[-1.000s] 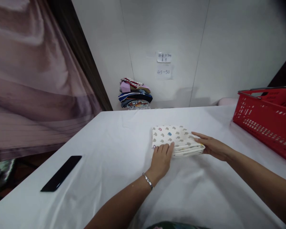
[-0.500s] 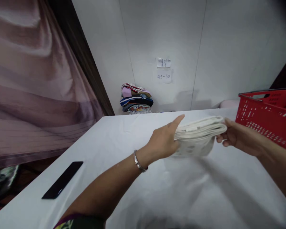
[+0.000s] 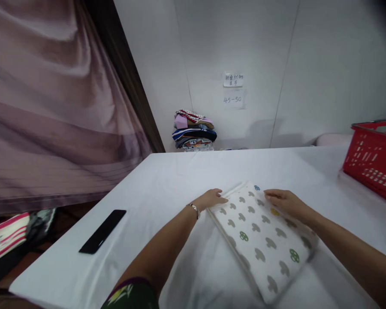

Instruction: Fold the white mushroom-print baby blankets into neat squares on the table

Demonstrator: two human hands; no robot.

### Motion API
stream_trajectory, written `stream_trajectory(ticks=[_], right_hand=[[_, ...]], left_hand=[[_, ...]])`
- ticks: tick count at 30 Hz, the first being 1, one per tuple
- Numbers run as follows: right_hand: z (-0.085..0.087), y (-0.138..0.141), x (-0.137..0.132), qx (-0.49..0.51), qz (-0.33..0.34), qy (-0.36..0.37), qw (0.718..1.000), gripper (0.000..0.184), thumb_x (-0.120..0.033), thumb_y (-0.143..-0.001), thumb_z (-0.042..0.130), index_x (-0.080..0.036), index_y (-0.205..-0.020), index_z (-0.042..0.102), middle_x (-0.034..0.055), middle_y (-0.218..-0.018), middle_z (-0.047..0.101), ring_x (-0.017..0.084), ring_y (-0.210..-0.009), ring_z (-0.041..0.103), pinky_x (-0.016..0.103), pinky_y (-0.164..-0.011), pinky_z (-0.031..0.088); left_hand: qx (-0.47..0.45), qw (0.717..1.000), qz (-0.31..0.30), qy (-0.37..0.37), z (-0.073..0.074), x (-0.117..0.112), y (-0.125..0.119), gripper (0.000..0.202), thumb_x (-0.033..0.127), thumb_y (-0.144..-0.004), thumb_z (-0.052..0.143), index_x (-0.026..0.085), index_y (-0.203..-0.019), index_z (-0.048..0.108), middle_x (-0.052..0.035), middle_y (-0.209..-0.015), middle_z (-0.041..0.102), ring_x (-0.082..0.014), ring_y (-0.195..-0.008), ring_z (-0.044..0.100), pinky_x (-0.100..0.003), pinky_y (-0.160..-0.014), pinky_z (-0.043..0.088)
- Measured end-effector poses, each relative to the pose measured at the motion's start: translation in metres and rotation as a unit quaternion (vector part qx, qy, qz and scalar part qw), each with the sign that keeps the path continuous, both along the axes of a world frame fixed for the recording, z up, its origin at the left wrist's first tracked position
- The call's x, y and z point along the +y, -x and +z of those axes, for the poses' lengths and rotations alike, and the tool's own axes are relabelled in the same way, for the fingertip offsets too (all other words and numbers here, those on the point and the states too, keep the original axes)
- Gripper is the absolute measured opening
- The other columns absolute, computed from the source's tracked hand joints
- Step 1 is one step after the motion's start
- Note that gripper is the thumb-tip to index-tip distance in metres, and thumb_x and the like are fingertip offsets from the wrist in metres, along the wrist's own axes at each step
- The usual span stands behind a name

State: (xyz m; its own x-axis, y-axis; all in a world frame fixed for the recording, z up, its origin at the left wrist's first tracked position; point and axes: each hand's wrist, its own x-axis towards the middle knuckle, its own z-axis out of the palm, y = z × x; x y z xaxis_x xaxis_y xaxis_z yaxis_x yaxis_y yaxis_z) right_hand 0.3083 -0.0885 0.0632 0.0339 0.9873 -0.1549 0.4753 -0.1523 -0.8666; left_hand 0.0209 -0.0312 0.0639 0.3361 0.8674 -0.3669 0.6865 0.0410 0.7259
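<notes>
A folded white cloth (image 3: 255,234) printed with grey mushroom shapes and a few green, blue and yellow ones lies on the white table (image 3: 167,184), turned at an angle. At its far left corner is my left hand (image 3: 212,198), fingers extended and thumb over the edge; a silver bracelet circles that wrist. My right hand (image 3: 286,204) lies on the cloth's right side with its fingers stretched out. Neither hand is closed around the cloth. Part of the right side of the cloth is covered by my right hand and forearm.
A black phone-like slab (image 3: 103,231) lies at the table's left. The red plastic basket (image 3: 373,159) stands at the right edge. Beyond the far edge is a stack of folded fabrics (image 3: 194,131) by the wall. A pink curtain (image 3: 51,107) hangs on the left.
The folded cloth, held up between both hands before, now lies flat on the table nearer to me. Both hands have come down and loosened. The view has shifted slightly left.
</notes>
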Motion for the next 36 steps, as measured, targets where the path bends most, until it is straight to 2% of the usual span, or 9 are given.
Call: stream_trajectory(ticks=[3, 6, 9, 11, 16, 20, 25, 32, 36], right_hand=[[-0.019, -0.005, 0.01, -0.089, -0.004, -0.064, 0.994, 0.031, -0.037, -0.076, 0.052, -0.021, -0.099, 0.065, 0.0048, -0.106, 0.065, 0.024, -0.096, 0.059, 0.037, -0.088, 0.044], [-0.023, -0.006, 0.028, -0.176, -0.008, -0.109, 0.978, 0.032, -0.039, -0.076, 0.05, -0.021, -0.098, 0.064, 0.0061, -0.106, 0.065, 0.024, -0.092, 0.06, 0.036, -0.082, 0.045], [-0.026, 0.002, 0.047, -0.258, 0.035, -0.107, 0.96, 0.027, -0.039, -0.079, 0.045, -0.021, -0.085, 0.065, 0.0048, -0.084, 0.068, 0.022, -0.076, 0.062, 0.033, -0.07, 0.046], [-0.03, 0.008, 0.059, -0.293, 0.072, -0.106, 0.948, 0.027, -0.04, -0.08, 0.044, -0.021, -0.079, 0.064, 0.0041, -0.072, 0.066, 0.022, -0.068, 0.061, 0.032, -0.063, 0.044], [-0.044, 0.019, 0.08, -0.3, 0.072, -0.153, 0.939, 0.034, -0.035, -0.077, 0.05, -0.021, -0.106, 0.061, 0.0099, -0.107, 0.062, 0.026, -0.099, 0.057, 0.035, -0.082, 0.044], [-0.05, 0.024, 0.093, -0.246, 0.138, -0.19, 0.94, 0.032, -0.023, -0.077, 0.047, -0.021, -0.106, 0.062, 0.0099, -0.122, 0.054, 0.024, -0.111, 0.051, 0.037, -0.096, 0.038], [-0.049, 0.028, 0.102, -0.231, 0.168, -0.187, 0.94, 0.025, -0.014, -0.069, 0.05, -0.021, -0.09, 0.063, 0.0093, -0.115, 0.059, 0.024, -0.111, 0.051, 0.038, -0.097, 0.037], [-0.034, 0.032, 0.1, -0.215, 0.184, -0.194, 0.939, 0.009, -0.015, -0.069, 0.048, -0.021, -0.073, 0.054, 0.0091, -0.106, 0.061, 0.024, -0.111, 0.051, 0.037, -0.09, 0.04], [-0.029, 0.034, 0.103, -0.182, 0.164, -0.202, 0.948, 0.006, -0.022, -0.075, 0.045, -0.022, -0.074, 0.051, 0.0069, -0.114, 0.059, 0.022, -0.107, 0.053, 0.036, -0.092, 0.038]], left_hand=[[0.002, 0.996, 0.012, -0.089, -0.01, -0.012, 0.006, 0.067, 0.047, -0.067, 0.064, 0.017, -0.124, 0.047, -0.0095, -0.123, 0.053, -0.0226, -0.104, 0.053, -0.029, -0.085, 0.042], [0.021, 0.986, 0.031, -0.165, -0.022, -0.02, 0.005, 0.045, 0.043, -0.071, 0.06, 0.019, -0.109, 0.056, -0.0059, -0.111, 0.058, -0.0203, -0.096, 0.054, -0.028, -0.08, 0.042], [0.039, 0.978, 0.057, -0.195, -0.035, -0.025, 0.003, 0.026, 0.039, -0.075, 0.056, 0.019, -0.092, 0.06, -0.0035, -0.097, 0.06, -0.0179, -0.087, 0.055, -0.028, -0.076, 0.042], [0.037, 0.97, 0.075, -0.226, -0.038, -0.027, 0.001, 0.022, 0.035, -0.076, 0.056, 0.019, -0.091, 0.058, -0.003, -0.096, 0.058, -0.0172, -0.086, 0.054, -0.028, -0.077, 0.042], [0.024, 0.945, 0.04, -0.323, -0.032, -0.033, 0.0, 0.025, 0.025, -0.075, 0.059, 0.021, -0.1, 0.054, -0.0031, -0.105, 0.054, -0.0185, -0.097, 0.05, -0.03, -0.084, 0.039], [0.029, 0.951, 0.018, -0.306, -0.028, -0.032, 0.0, 0.013, 0.03, -0.078, 0.057, 0.021, -0.088, 0.056, -0.0024, -0.099, 0.053, -0.0171, -0.089, 0.051, -0.029, -0.077, 0.041], [0.056, 0.961, 0.022, -0.27, -0.026, -0.025, -0.004, 0.015, 0.035, -0.078, 0.056, 0.019, -0.079, 0.056, -0.0017, -0.093, 0.054, -0.0165, -0.084, 0.051, -0.028, -0.071, 0.041], [0.03, 0.953, 0.01, -0.301, -0.023, -0.02, -0.008, 0.006, 0.019, -0.076, 0.054, 0.019, -0.073, 0.049, -0.0011, -0.088, 0.053, -0.0153, -0.084, 0.049, -0.027, -0.072, 0.039], [0.016, 0.946, 0.056, -0.318, -0.028, -0.02, -0.007, 0.004, 0.021, -0.077, 0.052, 0.02, -0.077, 0.048, -0.0006, -0.089, 0.055, -0.0152, -0.085, 0.05, -0.027, -0.074, 0.038]])
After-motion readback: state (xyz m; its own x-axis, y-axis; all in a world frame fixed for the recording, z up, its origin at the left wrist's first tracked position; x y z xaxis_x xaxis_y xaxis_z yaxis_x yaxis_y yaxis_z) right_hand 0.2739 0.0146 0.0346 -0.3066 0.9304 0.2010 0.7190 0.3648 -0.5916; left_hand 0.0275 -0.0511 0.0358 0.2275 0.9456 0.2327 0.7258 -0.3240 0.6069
